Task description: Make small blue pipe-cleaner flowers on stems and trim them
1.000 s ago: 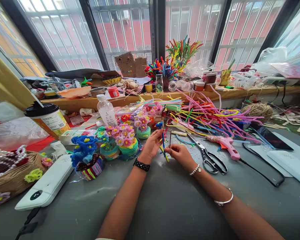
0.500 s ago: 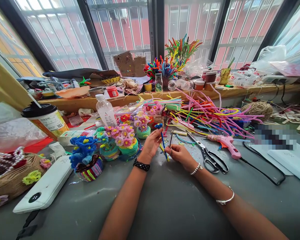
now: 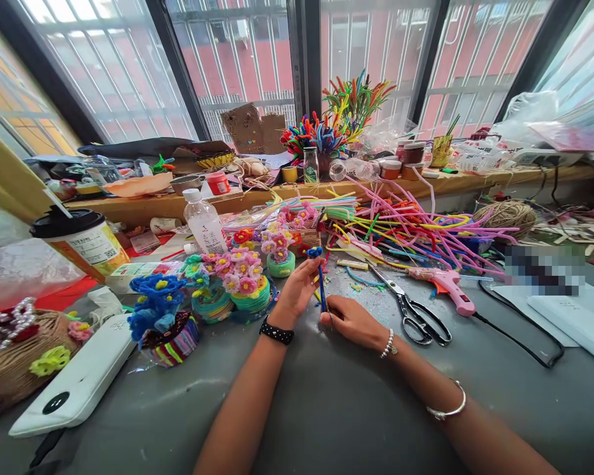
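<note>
My left hand pinches a blue pipe-cleaner flower just under its head. The flower's blue stem hangs down toward my right hand. Closed at the stem's lower end, my right hand grips a thin dark metal tool, mostly hidden by the fingers, so its exact kind is unclear. Left of my hands stand a pot of blue pipe-cleaner flowers and a pot of pink ones. Large black-handled scissors lie open to the right.
Loose pipe cleaners are heaped behind my hands. A pink glue gun trails its cord on the right. A plastic bottle, a lidded cup, a white power bank and a twine-wrapped basket occupy the left.
My right hand has turned and shifted slightly down at the stem's lower end. The tool that stood upright above its fingers now points downward. My left hand still holds the flower.
</note>
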Demonstrator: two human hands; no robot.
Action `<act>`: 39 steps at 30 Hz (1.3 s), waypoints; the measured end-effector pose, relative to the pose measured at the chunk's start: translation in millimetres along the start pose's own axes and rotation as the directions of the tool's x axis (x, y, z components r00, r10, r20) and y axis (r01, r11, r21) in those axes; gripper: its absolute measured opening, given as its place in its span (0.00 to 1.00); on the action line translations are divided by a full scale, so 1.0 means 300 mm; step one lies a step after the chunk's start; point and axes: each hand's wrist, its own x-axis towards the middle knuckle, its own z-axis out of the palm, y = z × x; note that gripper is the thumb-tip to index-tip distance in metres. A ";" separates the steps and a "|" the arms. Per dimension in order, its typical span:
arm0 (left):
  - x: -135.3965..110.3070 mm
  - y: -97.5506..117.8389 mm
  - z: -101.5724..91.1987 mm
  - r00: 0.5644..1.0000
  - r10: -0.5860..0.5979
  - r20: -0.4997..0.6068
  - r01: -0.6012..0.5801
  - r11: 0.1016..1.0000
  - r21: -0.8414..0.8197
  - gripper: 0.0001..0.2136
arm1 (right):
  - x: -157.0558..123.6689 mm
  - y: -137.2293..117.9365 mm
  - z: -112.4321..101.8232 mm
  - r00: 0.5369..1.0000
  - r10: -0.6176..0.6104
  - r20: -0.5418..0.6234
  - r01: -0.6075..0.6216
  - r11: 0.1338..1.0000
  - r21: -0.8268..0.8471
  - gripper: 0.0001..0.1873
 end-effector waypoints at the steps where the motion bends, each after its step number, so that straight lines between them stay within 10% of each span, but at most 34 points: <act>1: 0.000 -0.002 -0.001 1.000 -0.002 0.008 0.002 1.000 0.007 0.04 | 0.001 0.000 0.000 1.000 0.004 -0.012 -0.004 1.000 0.001 0.30; 39: 0.003 -0.012 0.006 0.992 0.111 -0.065 -0.116 0.990 -0.084 0.05 | 0.010 -0.021 0.000 0.983 0.114 -0.143 -0.078 0.968 0.237 0.24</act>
